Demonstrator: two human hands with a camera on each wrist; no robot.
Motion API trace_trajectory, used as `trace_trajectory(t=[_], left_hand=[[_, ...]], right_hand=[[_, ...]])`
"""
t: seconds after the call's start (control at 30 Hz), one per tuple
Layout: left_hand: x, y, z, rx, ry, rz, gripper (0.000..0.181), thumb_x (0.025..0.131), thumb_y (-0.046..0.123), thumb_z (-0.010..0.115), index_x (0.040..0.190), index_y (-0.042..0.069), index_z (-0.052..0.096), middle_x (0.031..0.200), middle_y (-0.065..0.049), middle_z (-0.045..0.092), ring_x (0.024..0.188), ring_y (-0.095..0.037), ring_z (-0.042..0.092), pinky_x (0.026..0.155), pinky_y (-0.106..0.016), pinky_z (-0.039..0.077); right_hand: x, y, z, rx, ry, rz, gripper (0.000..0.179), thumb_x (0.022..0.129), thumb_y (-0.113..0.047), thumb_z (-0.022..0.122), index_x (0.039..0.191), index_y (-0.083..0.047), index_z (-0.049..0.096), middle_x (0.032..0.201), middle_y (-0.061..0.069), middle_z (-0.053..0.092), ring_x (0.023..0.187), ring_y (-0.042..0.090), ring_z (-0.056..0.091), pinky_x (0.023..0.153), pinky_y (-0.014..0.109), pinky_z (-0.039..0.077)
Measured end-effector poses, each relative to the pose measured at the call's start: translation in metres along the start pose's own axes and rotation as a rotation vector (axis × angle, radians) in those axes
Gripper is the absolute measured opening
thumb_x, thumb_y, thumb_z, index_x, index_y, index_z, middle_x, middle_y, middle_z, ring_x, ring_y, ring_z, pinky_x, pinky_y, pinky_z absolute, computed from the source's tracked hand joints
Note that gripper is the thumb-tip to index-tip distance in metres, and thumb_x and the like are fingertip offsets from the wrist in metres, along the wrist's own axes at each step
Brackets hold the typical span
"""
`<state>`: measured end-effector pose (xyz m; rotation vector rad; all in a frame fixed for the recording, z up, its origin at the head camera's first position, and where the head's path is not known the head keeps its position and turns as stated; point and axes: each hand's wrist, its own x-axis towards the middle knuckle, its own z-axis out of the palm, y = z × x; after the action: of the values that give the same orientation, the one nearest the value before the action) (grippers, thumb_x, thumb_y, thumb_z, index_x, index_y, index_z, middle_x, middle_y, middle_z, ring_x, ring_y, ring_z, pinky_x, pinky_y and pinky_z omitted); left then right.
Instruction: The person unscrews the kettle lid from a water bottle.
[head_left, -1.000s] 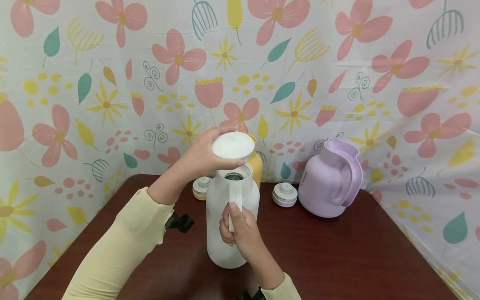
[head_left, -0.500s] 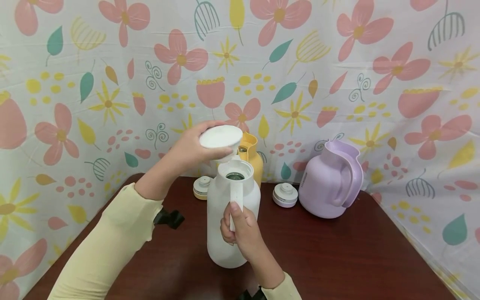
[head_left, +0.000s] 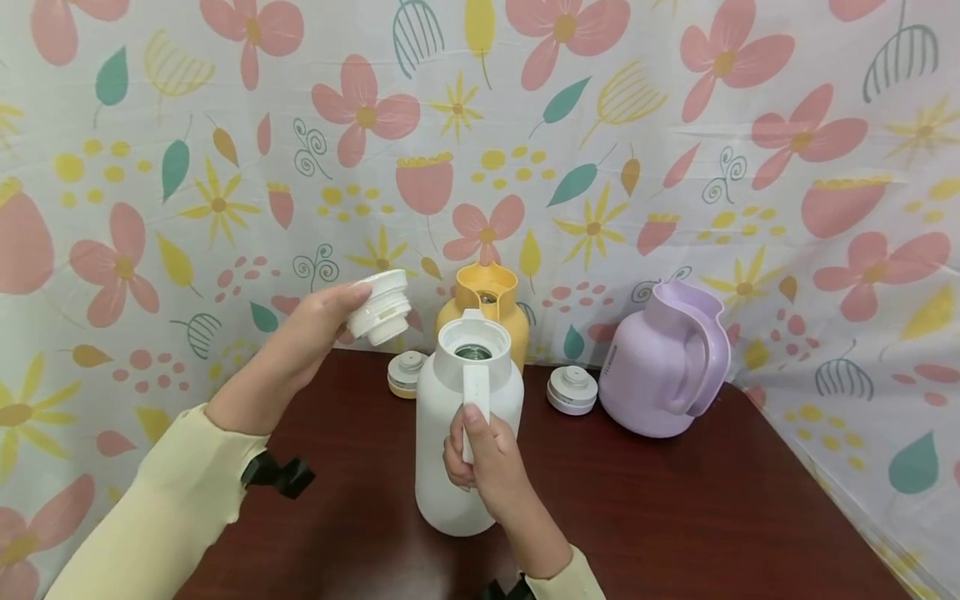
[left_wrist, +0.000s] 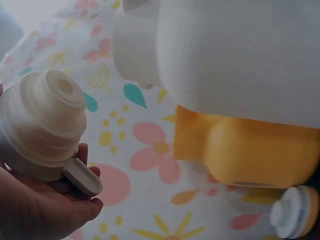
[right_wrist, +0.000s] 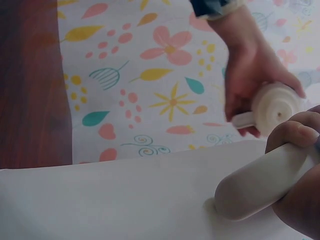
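A white stepped stopper (head_left: 381,308) is in my left hand (head_left: 300,337), up in the air left of the white thermos jug (head_left: 442,425). Thumb and fingers grip its wide top, and its narrow end tilts down to the right. In the left wrist view a small lever (left_wrist: 82,177) sticks out from the stopper's side by my fingertips. My right hand (head_left: 489,458) wraps round the jug's handle (head_left: 476,383), thumb along its back. The jug stands upright on the table, its mouth (head_left: 474,350) uncovered, a shiny inner neck showing.
Behind the white jug stands a yellow jug (head_left: 487,287), partly hidden. A lilac jug (head_left: 648,367) is at the back right. Two more stoppers, one yellow-rimmed (head_left: 407,373) and one lilac-rimmed (head_left: 572,389), lie on the dark table (head_left: 660,508) before a flowered cloth (head_left: 600,125).
My left hand has carried the stopper from over the jug's mouth leftward, tipping it so its underside shows. The yellow jug has come into fuller view. My right hand keeps its grip.
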<state>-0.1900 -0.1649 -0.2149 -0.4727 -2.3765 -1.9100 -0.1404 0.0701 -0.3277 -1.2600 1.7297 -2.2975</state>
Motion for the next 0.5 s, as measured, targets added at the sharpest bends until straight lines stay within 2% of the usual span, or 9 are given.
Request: trace_trajectory(t=[0.1,0.17,0.27,0.33,0.4,0.5], left_hand=[[-0.005,-0.016,-0.003,-0.130,0.003,-0.019,0.054,0.105,0.043,0.042,0.136,0.000,0.054,0.099,0.015,0.061,0.095,-0.002,0.054,0.091,-0.021,0.042],[-0.009,-0.025,-0.005,-0.211,-0.001,-0.034,0.046,0.104,0.048,0.042,0.132,0.013,0.056,0.099,0.017,0.064,0.093,0.000,0.057,0.089,-0.019,0.045],[-0.012,-0.037,-0.009,-0.274,-0.052,-0.038,0.041,0.105,0.055,0.038,0.128,0.026,0.056,0.107,0.018,0.071,0.096,0.001,0.062,0.087,-0.019,0.049],[-0.014,-0.046,-0.012,-0.309,-0.092,-0.048,0.042,0.106,0.057,0.035,0.131,0.031,0.056,0.116,0.020,0.072,0.100,0.002,0.065,0.087,-0.020,0.052],[-0.017,-0.055,-0.015,-0.348,-0.119,-0.079,0.046,0.106,0.059,0.031,0.132,0.032,0.057,0.116,0.018,0.074,0.102,-0.001,0.069,0.086,-0.021,0.055],[-0.024,-0.073,-0.017,-0.442,-0.135,-0.162,0.046,0.106,0.061,0.027,0.126,0.033,0.059,0.106,0.014,0.077,0.097,-0.005,0.073,0.086,-0.022,0.057]], right_hand=[[0.000,0.000,0.000,-0.002,0.001,0.003,0.052,0.114,-0.031,0.028,0.077,0.005,0.032,0.051,0.017,0.024,0.039,0.019,0.022,0.035,0.032,0.017],[0.000,0.000,0.000,-0.002,0.003,0.005,0.051,0.114,-0.031,0.028,0.077,0.005,0.032,0.051,0.016,0.024,0.039,0.019,0.022,0.035,0.031,0.017],[0.000,-0.001,0.000,-0.003,0.005,0.006,0.051,0.114,-0.031,0.028,0.078,0.004,0.032,0.051,0.016,0.024,0.039,0.019,0.022,0.035,0.031,0.018],[0.000,-0.001,0.000,-0.003,0.005,0.006,0.051,0.114,-0.031,0.028,0.078,0.004,0.032,0.051,0.016,0.024,0.039,0.020,0.022,0.035,0.030,0.019],[0.000,-0.001,0.000,-0.006,0.003,0.005,0.051,0.114,-0.031,0.028,0.078,0.004,0.032,0.050,0.016,0.024,0.039,0.020,0.022,0.035,0.029,0.019],[0.001,-0.001,0.000,-0.014,0.003,0.005,0.051,0.114,-0.032,0.029,0.078,0.005,0.032,0.050,0.017,0.025,0.039,0.021,0.022,0.035,0.029,0.020]])
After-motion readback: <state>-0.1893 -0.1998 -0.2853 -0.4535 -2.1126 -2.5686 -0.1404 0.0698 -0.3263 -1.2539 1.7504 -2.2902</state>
